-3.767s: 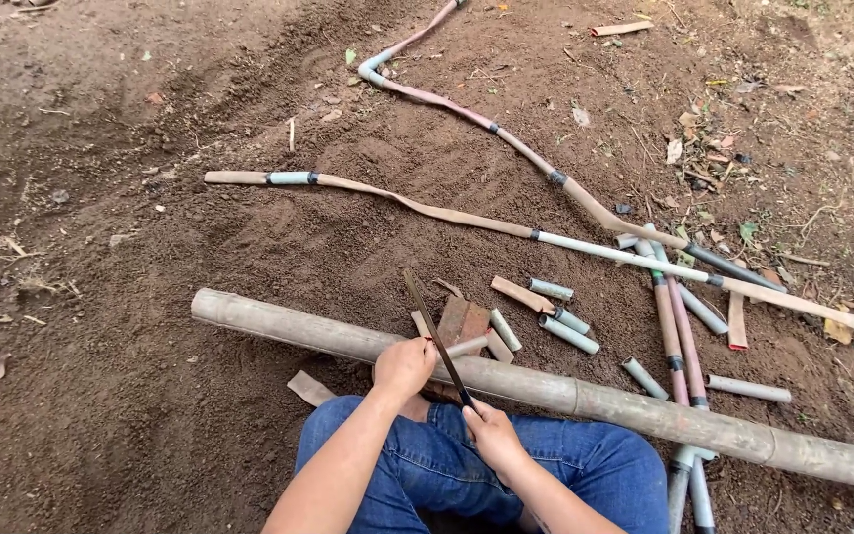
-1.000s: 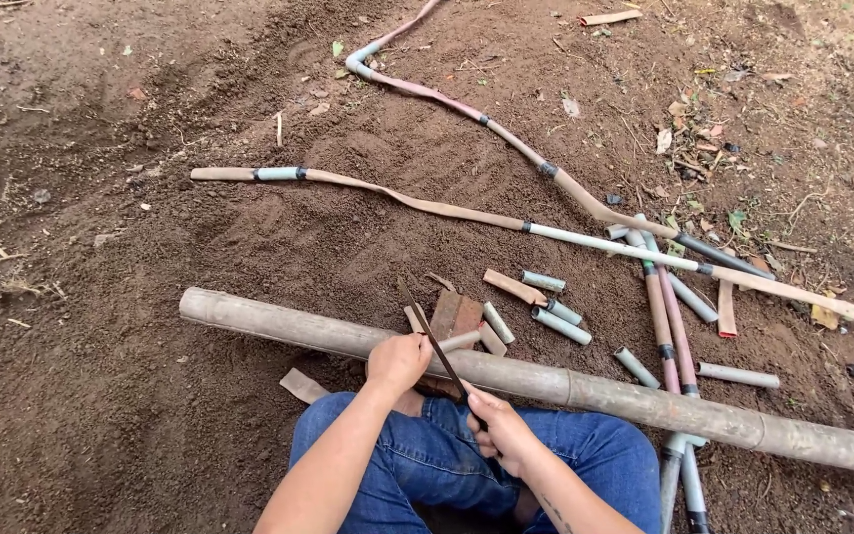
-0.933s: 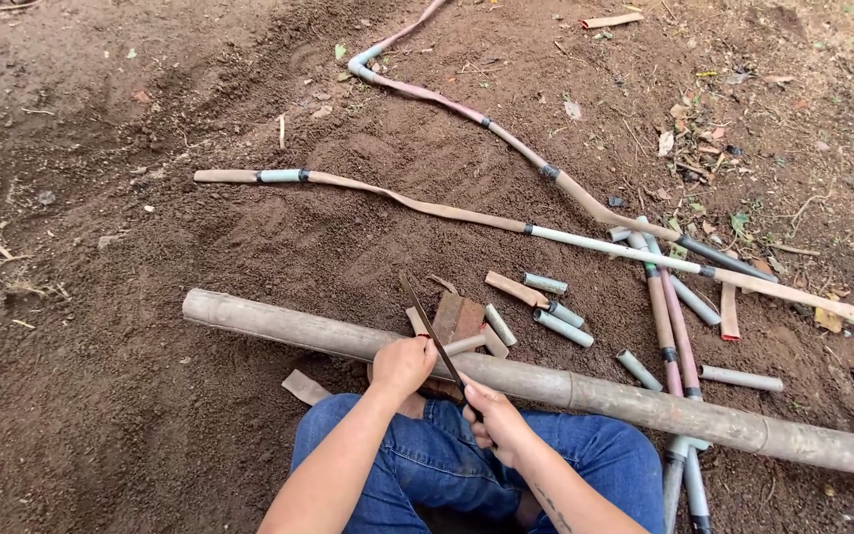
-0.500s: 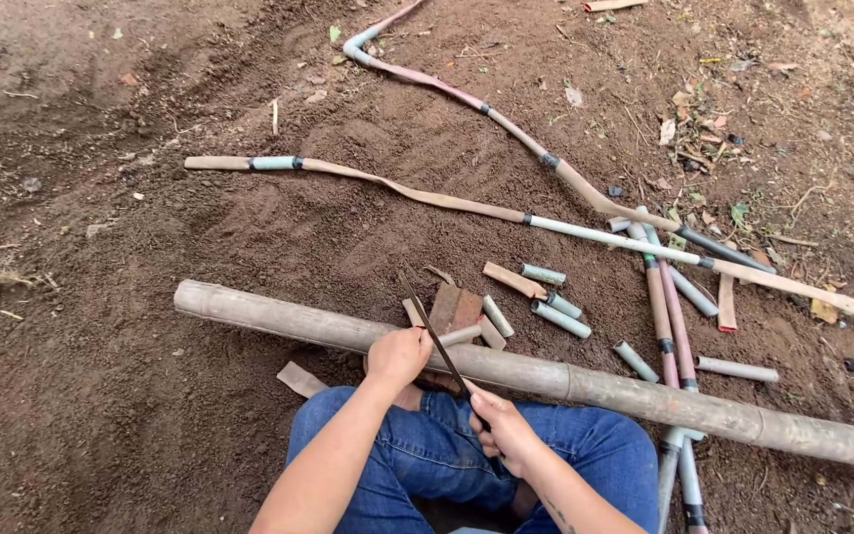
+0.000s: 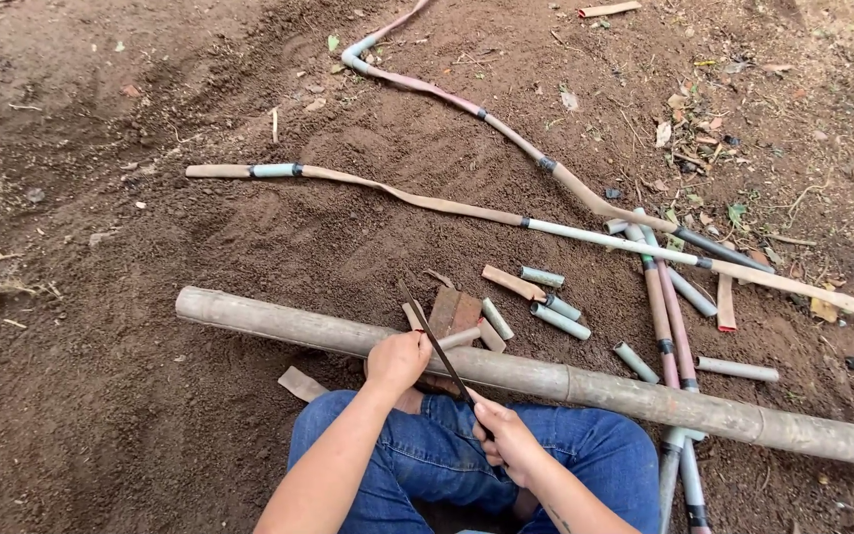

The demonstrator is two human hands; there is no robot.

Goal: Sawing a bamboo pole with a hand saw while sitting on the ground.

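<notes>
I sit on the ground in blue jeans behind a long bamboo pole lying across the soil. My left hand is closed on a short piece of bamboo resting on the pole. My right hand grips the handle of a dark, narrow blade, which slants up and to the left, its edge against the short piece beside my left hand.
Short cut tube pieces and flat split strips lie just beyond the pole. Long thin jointed stalks stretch over the brown soil farther out, with more stalks at the right. A flat offcut lies by my left knee.
The view has drifted slightly. Both hands stay at the pole, and the blade has shifted only a little against the short piece.
</notes>
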